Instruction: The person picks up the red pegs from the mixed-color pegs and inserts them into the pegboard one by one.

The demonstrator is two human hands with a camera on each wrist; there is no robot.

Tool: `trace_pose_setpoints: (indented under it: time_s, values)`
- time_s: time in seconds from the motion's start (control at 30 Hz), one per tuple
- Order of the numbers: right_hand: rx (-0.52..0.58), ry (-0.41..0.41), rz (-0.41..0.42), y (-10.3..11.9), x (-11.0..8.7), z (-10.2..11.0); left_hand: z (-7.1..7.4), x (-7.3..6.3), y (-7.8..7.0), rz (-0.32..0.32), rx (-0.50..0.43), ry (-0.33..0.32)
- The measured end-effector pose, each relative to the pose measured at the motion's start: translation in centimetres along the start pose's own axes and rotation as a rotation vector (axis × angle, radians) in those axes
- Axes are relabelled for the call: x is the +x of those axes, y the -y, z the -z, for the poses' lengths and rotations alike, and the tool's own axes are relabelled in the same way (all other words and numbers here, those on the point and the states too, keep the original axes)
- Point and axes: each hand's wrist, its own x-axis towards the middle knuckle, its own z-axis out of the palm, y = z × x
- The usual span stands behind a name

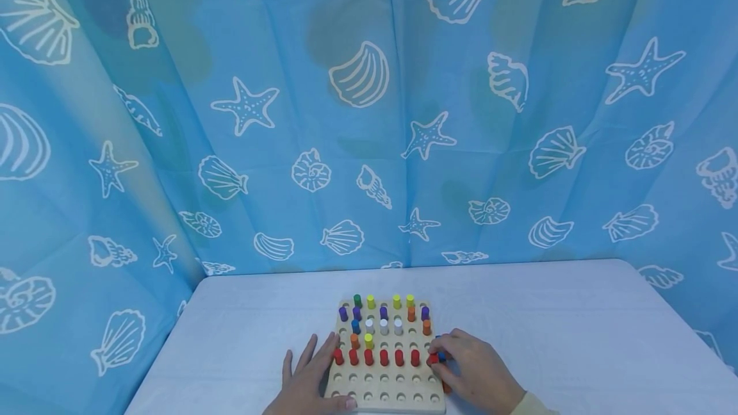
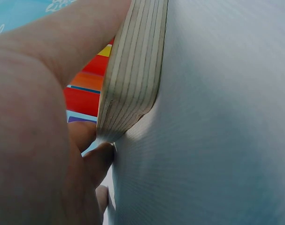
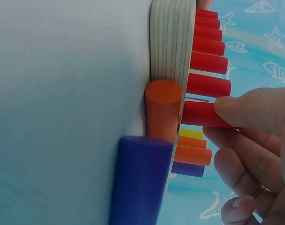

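Observation:
A wooden pegboard (image 1: 377, 387) with rows of round holes lies on the table. My left hand (image 1: 305, 383) rests along its left edge, fingers spread and fairly straight, the thumb on top near the front corner. At the right end of a row of red pegs (image 1: 384, 357), my right hand (image 1: 475, 370) pinches another red peg (image 3: 198, 113) between thumb and fingertips. That peg stands upright at the board's surface; how deep it sits in its hole I cannot tell. Farther back on the board are white pegs (image 1: 384, 326), yellow pegs (image 1: 396, 301), and purple, orange, blue and green ones.
Against the board's right side, an orange peg (image 3: 163, 110) and a dark blue peg (image 3: 140, 183) are on the table, partly hidden by my right hand in the head view. The white table (image 1: 536, 319) extends to both sides. Behind it hangs a blue shell-patterned curtain (image 1: 369, 133).

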Motion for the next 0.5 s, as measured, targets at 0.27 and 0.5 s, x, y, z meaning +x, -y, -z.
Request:
trace_pose_setpoints:
  time_s: [0.27,0.5]
  values:
    - [0.002,0.001,0.009,-0.28,0.12,-0.15,0.0,0.05,-0.03,0.003,0.0,-0.004]
    - [0.031,0.018,-0.001,-0.24,0.27,-0.03,0.05,-0.17,0.02,-0.017,-0.005,-0.005]
